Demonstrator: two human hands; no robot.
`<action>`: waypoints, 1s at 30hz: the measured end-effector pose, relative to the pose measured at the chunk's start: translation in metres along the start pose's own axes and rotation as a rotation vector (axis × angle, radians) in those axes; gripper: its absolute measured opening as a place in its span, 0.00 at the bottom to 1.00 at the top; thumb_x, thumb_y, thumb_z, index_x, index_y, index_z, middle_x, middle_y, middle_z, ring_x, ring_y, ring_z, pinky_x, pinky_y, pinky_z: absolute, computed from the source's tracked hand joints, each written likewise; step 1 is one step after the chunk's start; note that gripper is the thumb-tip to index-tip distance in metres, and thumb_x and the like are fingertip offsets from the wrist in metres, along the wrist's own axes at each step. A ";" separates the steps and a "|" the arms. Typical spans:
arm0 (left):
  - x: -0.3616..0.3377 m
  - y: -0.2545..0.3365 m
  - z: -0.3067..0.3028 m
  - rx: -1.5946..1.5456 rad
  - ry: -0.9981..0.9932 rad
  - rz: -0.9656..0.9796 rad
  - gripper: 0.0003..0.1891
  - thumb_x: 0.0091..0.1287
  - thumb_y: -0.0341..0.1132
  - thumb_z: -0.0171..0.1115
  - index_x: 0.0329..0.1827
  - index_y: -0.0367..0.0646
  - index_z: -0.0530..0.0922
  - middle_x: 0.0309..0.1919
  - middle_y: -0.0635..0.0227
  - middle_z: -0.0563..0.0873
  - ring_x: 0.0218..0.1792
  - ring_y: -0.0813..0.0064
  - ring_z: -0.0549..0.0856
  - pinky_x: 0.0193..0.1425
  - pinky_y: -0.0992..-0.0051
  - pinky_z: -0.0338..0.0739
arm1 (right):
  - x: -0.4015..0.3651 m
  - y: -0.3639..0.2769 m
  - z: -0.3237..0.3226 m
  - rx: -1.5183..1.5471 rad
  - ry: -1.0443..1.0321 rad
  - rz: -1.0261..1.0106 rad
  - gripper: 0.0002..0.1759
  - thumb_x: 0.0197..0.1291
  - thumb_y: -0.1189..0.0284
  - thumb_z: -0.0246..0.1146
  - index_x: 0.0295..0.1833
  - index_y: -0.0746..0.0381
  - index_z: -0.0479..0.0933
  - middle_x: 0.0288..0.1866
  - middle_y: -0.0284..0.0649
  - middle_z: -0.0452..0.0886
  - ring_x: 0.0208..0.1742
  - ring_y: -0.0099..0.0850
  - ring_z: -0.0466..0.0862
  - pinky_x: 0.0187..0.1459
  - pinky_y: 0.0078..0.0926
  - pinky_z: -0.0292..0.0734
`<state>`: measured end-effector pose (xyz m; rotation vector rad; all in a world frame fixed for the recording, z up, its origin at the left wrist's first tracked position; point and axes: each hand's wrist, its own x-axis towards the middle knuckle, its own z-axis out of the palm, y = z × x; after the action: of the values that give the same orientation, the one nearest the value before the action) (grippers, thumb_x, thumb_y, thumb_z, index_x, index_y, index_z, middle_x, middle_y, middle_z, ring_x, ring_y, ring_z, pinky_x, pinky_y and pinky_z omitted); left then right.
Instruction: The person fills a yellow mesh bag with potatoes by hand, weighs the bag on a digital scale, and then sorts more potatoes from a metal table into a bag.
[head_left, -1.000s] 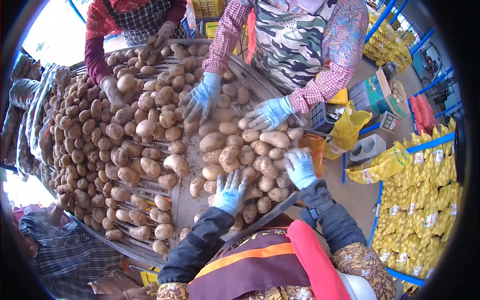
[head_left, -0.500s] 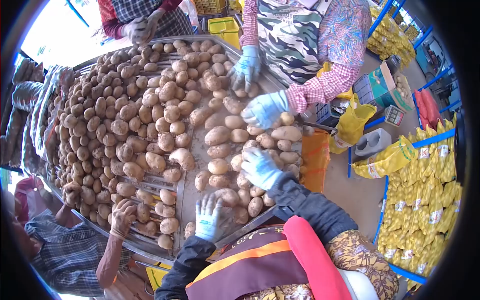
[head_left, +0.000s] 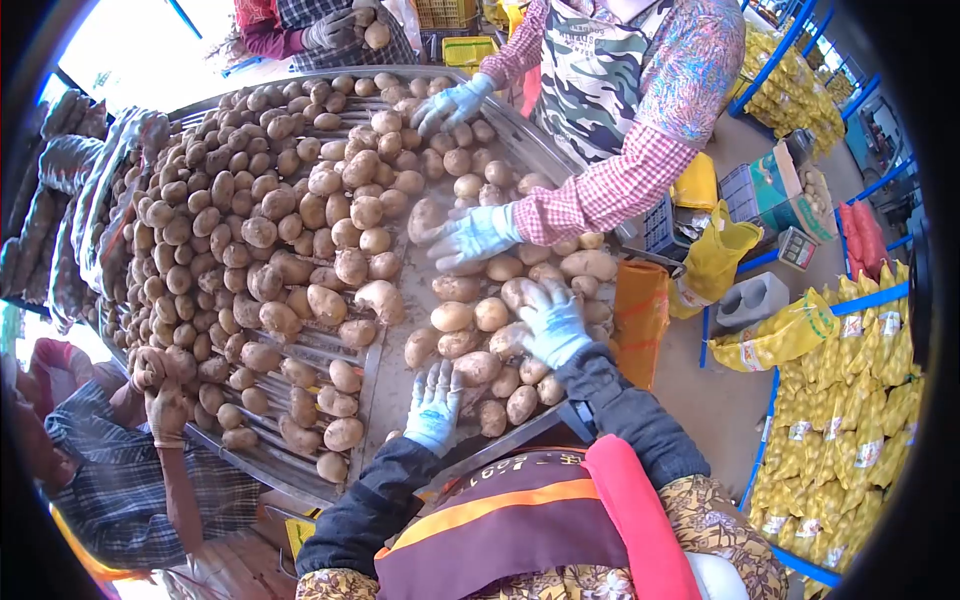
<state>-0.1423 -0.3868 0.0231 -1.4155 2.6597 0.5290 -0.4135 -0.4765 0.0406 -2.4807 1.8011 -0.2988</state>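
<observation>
The person's left hand (head_left: 435,405) lies flat and released on the metal table (head_left: 395,335), palm down, fingers spread, holding nothing; a big potato (head_left: 478,368) sits just beside it at 2 o'clock; the right hand (head_left: 553,322) is laid over the heap of potatoes (head_left: 452,317) at the table's 4 o'clock corner, fingers draped on one pale potato (head_left: 517,292), and whether it grips anything under the palm I cannot tell; a co-worker's gloved hand (head_left: 470,237) works at 11 o'clock from it, near but apart; an orange bag (head_left: 640,315) hangs off the table edge at 3 o'clock from the right hand; to do this well, I judge, the right hand should close round one potato at a time and lift rather than drag, staying clear of the co-worker's reach, while the left hand steadies loose ones near the rim
</observation>
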 end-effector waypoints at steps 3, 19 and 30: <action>-0.010 -0.001 0.011 0.121 0.027 0.035 0.58 0.50 0.61 0.71 0.77 0.38 0.49 0.76 0.45 0.54 0.77 0.46 0.53 0.78 0.46 0.41 | -0.024 0.038 0.000 -0.055 0.090 -0.044 0.14 0.53 0.53 0.65 0.37 0.50 0.82 0.59 0.35 0.75 0.61 0.44 0.70 0.65 0.55 0.59; 0.039 0.027 -0.008 0.090 0.043 0.201 0.51 0.50 0.55 0.71 0.77 0.48 0.56 0.74 0.57 0.63 0.77 0.55 0.58 0.76 0.42 0.45 | -0.078 0.054 0.010 -0.113 0.065 0.065 0.25 0.62 0.53 0.58 0.64 0.45 0.75 0.71 0.40 0.68 0.74 0.41 0.62 0.73 0.59 0.46; -0.068 -0.024 -0.016 -0.042 0.006 0.009 0.50 0.48 0.55 0.73 0.73 0.44 0.62 0.72 0.44 0.62 0.73 0.42 0.59 0.76 0.42 0.44 | -0.117 0.005 -0.006 0.073 -0.087 -0.090 0.27 0.58 0.50 0.62 0.60 0.49 0.78 0.69 0.44 0.69 0.72 0.43 0.65 0.71 0.58 0.51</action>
<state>-0.0827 -0.3504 0.0475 -1.4183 2.6762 0.5866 -0.4540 -0.3664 0.0313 -2.4880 1.6204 -0.2526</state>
